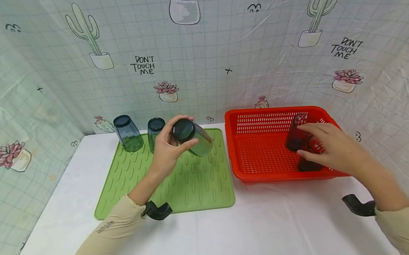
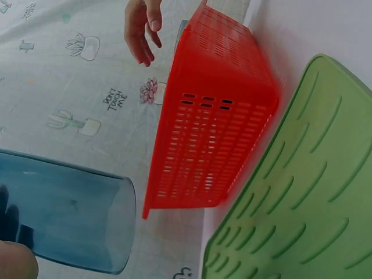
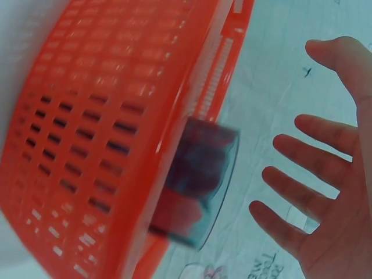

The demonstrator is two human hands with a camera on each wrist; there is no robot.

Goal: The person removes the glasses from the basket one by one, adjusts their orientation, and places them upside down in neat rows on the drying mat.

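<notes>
My left hand (image 1: 168, 146) grips a tinted blue-grey glass (image 1: 198, 139) above the green drying mat, its dark base tilted up toward me. In the left wrist view, the same glass (image 2: 70, 209) lies sideways in the hand, with a thumb at its edge. My right hand (image 1: 327, 147) hovers over the red basket (image 1: 255, 169), its fingers spread. Two more glasses stand in that basket: one toward the back (image 1: 293, 138), the other glass (image 1: 307, 164) partly hidden beneath the hand. The right wrist view shows the spread hand (image 3: 325, 174) apart from a glass (image 3: 197, 180).
Two upside-down glasses stand at the mat's back edge: the left glass (image 1: 128, 133) and another glass (image 1: 152, 133) partly behind my left hand. The green ridged mat (image 1: 185, 194) lies left of the basket on a white table (image 1: 253, 235). A patterned cloth (image 1: 210, 56) hangs behind.
</notes>
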